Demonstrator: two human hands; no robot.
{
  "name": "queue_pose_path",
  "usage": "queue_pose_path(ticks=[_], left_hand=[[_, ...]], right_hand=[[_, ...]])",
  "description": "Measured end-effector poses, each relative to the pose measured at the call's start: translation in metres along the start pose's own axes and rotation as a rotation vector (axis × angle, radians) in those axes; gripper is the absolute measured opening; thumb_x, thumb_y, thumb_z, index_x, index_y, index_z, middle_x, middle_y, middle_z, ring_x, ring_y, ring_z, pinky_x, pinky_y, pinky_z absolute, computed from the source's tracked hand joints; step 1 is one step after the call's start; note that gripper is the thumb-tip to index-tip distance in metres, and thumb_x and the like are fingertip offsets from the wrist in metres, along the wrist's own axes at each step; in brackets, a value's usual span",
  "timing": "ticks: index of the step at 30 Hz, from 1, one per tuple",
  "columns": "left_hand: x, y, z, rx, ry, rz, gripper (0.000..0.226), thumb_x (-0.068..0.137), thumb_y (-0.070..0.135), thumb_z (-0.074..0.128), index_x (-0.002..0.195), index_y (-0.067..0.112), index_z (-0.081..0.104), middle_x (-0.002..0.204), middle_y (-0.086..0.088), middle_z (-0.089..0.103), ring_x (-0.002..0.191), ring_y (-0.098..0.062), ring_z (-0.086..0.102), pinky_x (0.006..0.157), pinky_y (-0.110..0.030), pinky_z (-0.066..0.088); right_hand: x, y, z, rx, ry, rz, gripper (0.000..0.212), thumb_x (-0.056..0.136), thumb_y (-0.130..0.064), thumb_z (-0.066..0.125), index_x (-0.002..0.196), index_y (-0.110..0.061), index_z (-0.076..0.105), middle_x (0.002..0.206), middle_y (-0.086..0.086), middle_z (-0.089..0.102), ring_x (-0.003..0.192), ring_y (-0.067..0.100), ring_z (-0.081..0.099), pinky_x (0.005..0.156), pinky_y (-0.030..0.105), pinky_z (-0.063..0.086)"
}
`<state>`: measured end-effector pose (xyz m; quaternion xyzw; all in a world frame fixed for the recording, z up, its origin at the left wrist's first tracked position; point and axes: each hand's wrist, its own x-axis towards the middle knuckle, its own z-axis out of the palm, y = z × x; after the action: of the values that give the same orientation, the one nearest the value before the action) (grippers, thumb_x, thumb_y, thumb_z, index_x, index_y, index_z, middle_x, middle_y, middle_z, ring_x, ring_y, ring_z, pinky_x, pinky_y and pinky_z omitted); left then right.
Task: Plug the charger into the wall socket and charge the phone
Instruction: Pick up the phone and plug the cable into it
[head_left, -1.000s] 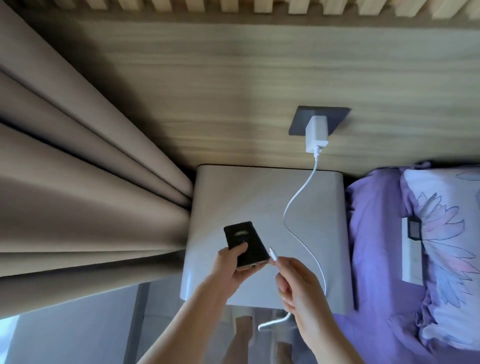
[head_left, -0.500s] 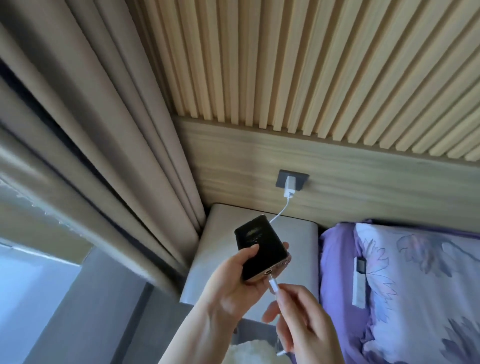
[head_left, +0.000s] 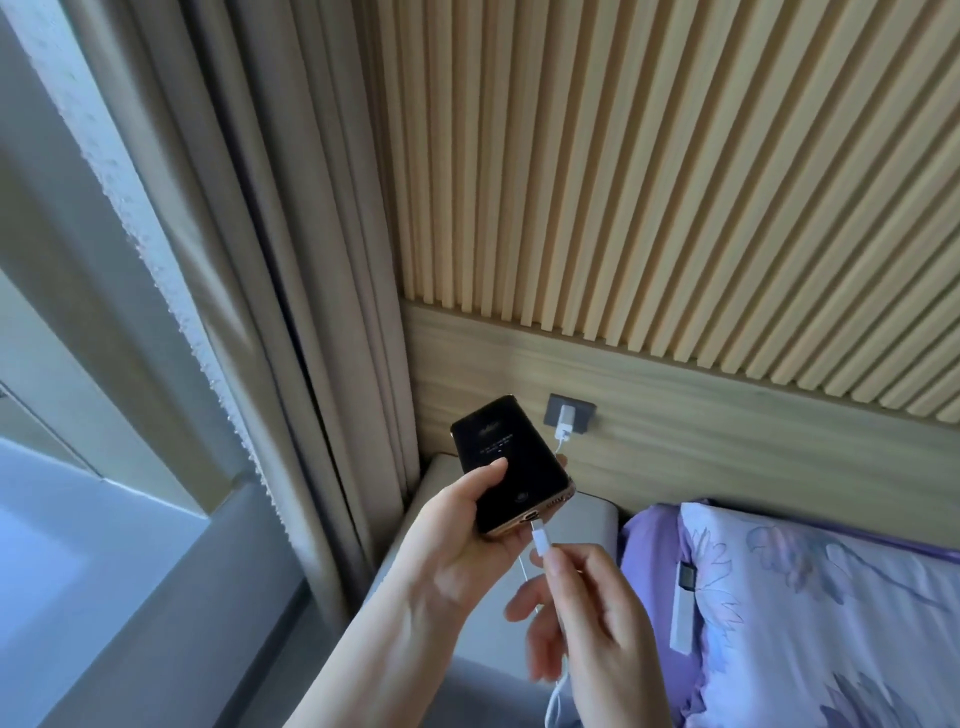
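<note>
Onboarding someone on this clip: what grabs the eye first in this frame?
Centre frame, the left hand holds a black phone with its screen faintly lit, while the right hand brings the white cable plug up to its bottom port. Behind, a white charger sits in the grey wall socket. A purple floral pillow fills the lower right.

Bright daylight from window (head_left: 78, 364) at left, soft shadows, wide-angle edge bending, slight blur

I see beige curtain (head_left: 291, 312) left of the hand, purple floral pillow (head_left: 831, 623) right, slatted wood wall (head_left: 675, 182) above.
</note>
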<state>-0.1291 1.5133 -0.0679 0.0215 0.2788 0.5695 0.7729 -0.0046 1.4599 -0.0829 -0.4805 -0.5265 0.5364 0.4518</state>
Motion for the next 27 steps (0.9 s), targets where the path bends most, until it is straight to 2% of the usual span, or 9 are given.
queue_pose_path(ticks=[4, 10, 13, 15, 18, 21, 23, 26, 27], left_hand=[[-0.009, 0.004, 0.004, 0.036, -0.016, 0.019, 0.025, 0.094, 0.008, 0.043, 0.109, -0.008, 0.056, 0.104, -0.028, 0.071, 0.085, -0.036, 0.072, 0.077, -0.039, 0.057], [-0.009, 0.022, 0.010, 0.059, -0.038, 0.021, 0.031, 0.095, 0.008, 0.042, 0.116, -0.012, 0.052, 0.107, -0.030, 0.069, 0.088, -0.038, 0.071, 0.076, -0.040, 0.060], [-0.008, 0.036, 0.008, 0.112, -0.018, 0.074, 0.035, 0.094, 0.008, 0.045, 0.123, -0.010, 0.049, 0.114, -0.031, 0.066, 0.105, -0.041, 0.065, 0.096, -0.047, 0.048], [-0.008, 0.045, 0.005, 0.172, -0.044, 0.143, 0.035, 0.093, 0.008, 0.048, 0.126, -0.006, 0.048, 0.114, -0.031, 0.066, 0.107, -0.041, 0.064, 0.101, -0.051, 0.044], [-0.014, 0.055, 0.005, 0.256, -0.111, 0.237, 0.033, 0.092, 0.008, 0.051, 0.125, 0.001, 0.050, 0.111, -0.029, 0.068, 0.103, -0.038, 0.067, 0.083, -0.045, 0.057], [-0.017, 0.059, 0.007, 0.343, -0.129, 0.316, 0.030, 0.092, 0.009, 0.053, 0.122, 0.008, 0.052, 0.111, -0.027, 0.069, 0.099, -0.036, 0.069, 0.061, -0.032, 0.058], [-0.018, 0.060, 0.008, 0.391, -0.134, 0.360, 0.030, 0.091, 0.010, 0.054, 0.121, 0.011, 0.052, 0.112, -0.026, 0.068, 0.100, -0.036, 0.069, 0.064, -0.037, 0.059], [-0.021, 0.063, 0.009, 0.459, -0.164, 0.397, 0.031, 0.091, 0.011, 0.055, 0.122, 0.014, 0.052, 0.117, -0.025, 0.066, 0.106, -0.038, 0.065, 0.084, -0.059, 0.055], [-0.022, 0.065, 0.010, 0.469, -0.191, 0.401, 0.031, 0.091, 0.011, 0.054, 0.122, 0.014, 0.052, 0.117, -0.024, 0.066, 0.106, -0.038, 0.066, 0.085, -0.059, 0.055]], right_hand=[[-0.005, -0.011, 0.005, -0.014, 0.018, -0.047, 0.025, 0.094, -0.020, 0.048, 0.073, -0.027, 0.061, 0.061, 0.012, 0.070, 0.032, 0.020, 0.050, 0.034, 0.022, 0.033], [0.002, -0.023, 0.023, -0.094, 0.088, -0.077, 0.026, 0.095, -0.014, 0.050, 0.071, -0.021, 0.059, 0.056, 0.010, 0.068, 0.030, 0.023, 0.054, 0.032, 0.020, 0.032], [0.007, -0.033, 0.035, -0.095, 0.088, -0.061, 0.024, 0.094, -0.013, 0.050, 0.072, -0.014, 0.057, 0.051, 0.010, 0.066, 0.030, 0.025, 0.054, 0.032, 0.020, 0.032], [0.010, -0.039, 0.041, -0.078, 0.075, -0.033, 0.023, 0.094, -0.012, 0.050, 0.073, -0.007, 0.056, 0.047, 0.010, 0.063, 0.029, 0.025, 0.054, 0.031, 0.020, 0.032], [0.011, -0.048, 0.049, -0.021, 0.067, 0.011, 0.022, 0.094, -0.009, 0.049, 0.075, -0.001, 0.055, 0.044, 0.010, 0.061, 0.028, 0.024, 0.052, 0.031, 0.020, 0.031], [0.009, -0.049, 0.059, 0.031, 0.071, 0.024, 0.021, 0.095, -0.007, 0.047, 0.078, 0.002, 0.055, 0.044, 0.010, 0.061, 0.027, 0.023, 0.050, 0.031, 0.018, 0.030], [0.009, -0.048, 0.063, 0.069, 0.077, 0.020, 0.021, 0.095, -0.006, 0.046, 0.078, 0.003, 0.055, 0.045, 0.011, 0.061, 0.027, 0.023, 0.050, 0.031, 0.019, 0.030], [0.010, -0.048, 0.069, 0.121, 0.081, 0.010, 0.022, 0.096, -0.002, 0.043, 0.078, 0.005, 0.053, 0.045, 0.013, 0.061, 0.027, 0.024, 0.050, 0.032, 0.019, 0.031], [0.010, -0.047, 0.071, 0.134, 0.083, 0.004, 0.022, 0.096, -0.002, 0.043, 0.078, 0.005, 0.053, 0.046, 0.014, 0.061, 0.027, 0.025, 0.050, 0.032, 0.018, 0.031]])
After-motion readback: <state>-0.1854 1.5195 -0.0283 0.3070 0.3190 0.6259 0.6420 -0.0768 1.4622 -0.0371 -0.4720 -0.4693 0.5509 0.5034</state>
